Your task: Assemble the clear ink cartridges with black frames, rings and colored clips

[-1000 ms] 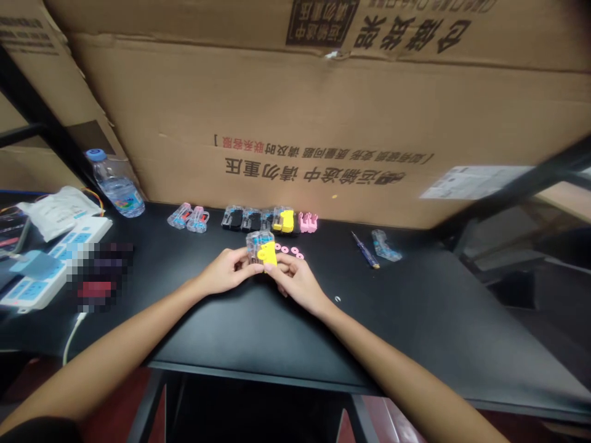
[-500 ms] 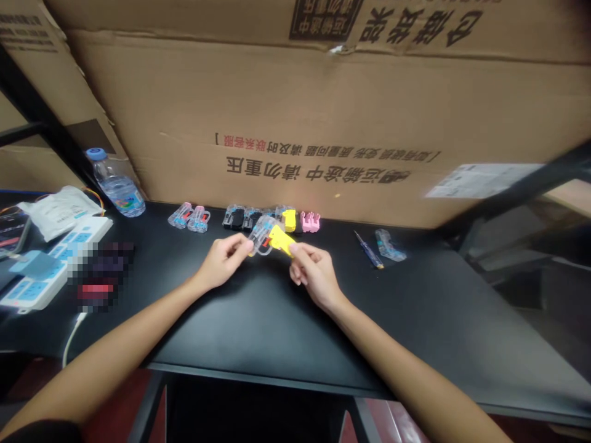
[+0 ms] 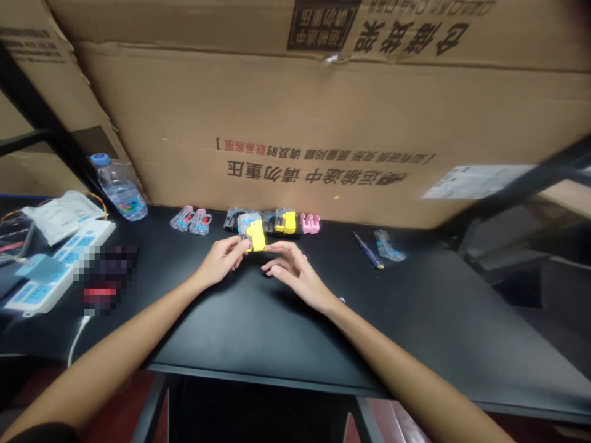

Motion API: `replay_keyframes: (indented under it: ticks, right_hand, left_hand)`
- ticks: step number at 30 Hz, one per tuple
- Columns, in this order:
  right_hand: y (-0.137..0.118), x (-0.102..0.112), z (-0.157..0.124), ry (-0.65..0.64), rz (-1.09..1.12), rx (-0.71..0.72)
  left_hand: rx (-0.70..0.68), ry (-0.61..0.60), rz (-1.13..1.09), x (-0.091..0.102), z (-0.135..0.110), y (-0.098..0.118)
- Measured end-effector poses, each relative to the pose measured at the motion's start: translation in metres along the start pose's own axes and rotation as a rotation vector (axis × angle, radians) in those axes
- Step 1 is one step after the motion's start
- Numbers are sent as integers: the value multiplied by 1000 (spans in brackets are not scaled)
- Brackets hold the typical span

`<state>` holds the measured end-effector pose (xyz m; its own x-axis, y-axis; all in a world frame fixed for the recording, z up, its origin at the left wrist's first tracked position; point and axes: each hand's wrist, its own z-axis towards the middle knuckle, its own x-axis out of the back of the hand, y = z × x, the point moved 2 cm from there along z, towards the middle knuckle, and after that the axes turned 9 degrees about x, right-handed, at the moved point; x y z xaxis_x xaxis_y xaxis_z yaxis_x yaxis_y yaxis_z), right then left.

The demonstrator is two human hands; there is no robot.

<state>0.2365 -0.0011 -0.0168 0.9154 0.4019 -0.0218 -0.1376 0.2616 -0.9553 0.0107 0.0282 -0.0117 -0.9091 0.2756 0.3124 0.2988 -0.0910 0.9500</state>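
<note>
Left hand [image 3: 222,258] had the yellow-capped cartridge [image 3: 253,234] pinched between thumb and fingertips, held upright just above the tabletop [image 3: 277,326], yellow face toward the camera and clear body behind it. Right hand [image 3: 292,274] was loose and open, holding nothing, fingers fanned out low over the black surface. Its index finger reached toward the cartridge's lower edge, and whether it touched could not be told.

Straight behind the held piece, a row of cartridges [image 3: 272,221] sat along the foot of the big cardboard box [image 3: 323,123]: black ones, one with yellow on it, and a pink clip [image 3: 309,223] at the right end. Off to the left of that row lay a pair of clear cartridges [image 3: 191,219] with red and blue inside. Well to the right, a blue screwdriver [image 3: 368,250] lay on the tabletop with a small clear part [image 3: 386,245] just beside it.

Far left, a water bottle [image 3: 119,189] leaned at the box's corner, a white bag [image 3: 62,212] lay near it, and a white power strip [image 3: 55,271] ran toward the near edge.
</note>
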Motion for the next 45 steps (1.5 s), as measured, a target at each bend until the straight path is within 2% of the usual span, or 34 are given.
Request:
replay_keyframes:
  ticks: [3, 5, 10, 18, 21, 29, 38, 41, 45]
  right_hand:
    - [3, -5, -2, -117, -12, -15]
    - [5, -5, -2, -131, 1, -45]
    - [11, 4, 10, -24, 87, -121]
    - [17, 9, 34, 142, 259, -118]
    - [21, 11, 36, 165, 274, -109]
    - [25, 14, 34, 115, 187, -132]
    - [21, 12, 33, 31, -1, -138]
    - [15, 10, 31, 10, -45, -137]
    - [13, 9, 28, -4, -63, -98]
  left_hand:
    - [6, -45, 26, 1, 1, -3]
    - [8, -68, 43, -2, 2, -5]
    - [22, -94, 73, -3, 3, -10]
    - [56, -132, 65, -1, 5, -14]
    - [47, -139, 78, -1, 4, -12]
    - [51, -201, 234, 0, 4, -7]
    - [12, -192, 284, 0, 4, -8]
    - [-44, -116, 397, 5, 2, -4]
    - [-168, 188, 688, 29, 4, 1]
